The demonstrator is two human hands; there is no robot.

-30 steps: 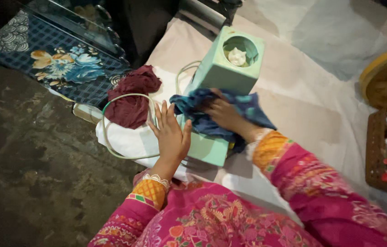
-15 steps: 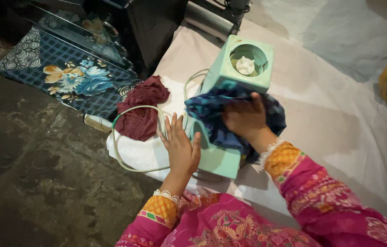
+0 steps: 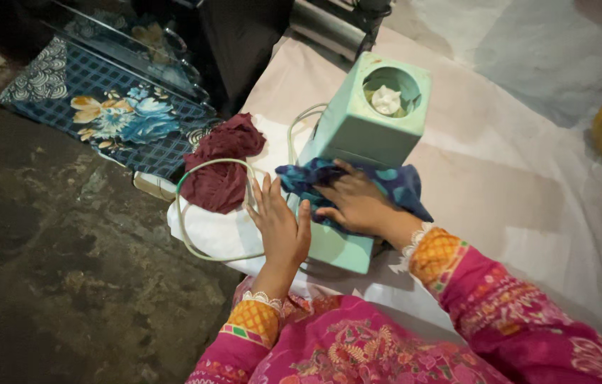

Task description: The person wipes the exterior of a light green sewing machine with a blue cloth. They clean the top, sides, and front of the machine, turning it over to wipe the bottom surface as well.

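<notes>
The right hand (image 3: 358, 206) presses a blue cloth (image 3: 393, 183) flat against the green box (image 3: 358, 135). The left hand (image 3: 281, 224), fingers spread, braces the box's side. A maroon cloth (image 3: 222, 167) and looped cord (image 3: 194, 235) lie just left.

Pink embroidered sleeves (image 3: 521, 320), orange cuffs (image 3: 434, 254), lace trim (image 3: 264, 300)

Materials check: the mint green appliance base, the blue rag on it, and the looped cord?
Mint green appliance base: likely moulded plastic, smooth with a soft sheen and rounded edges. Blue rag under the right hand: woven fabric, matte, creased and draping. Pale green cord beside the left hand: looks like rubber or vinyl sheathing, smooth, holding a springy loop.
</notes>
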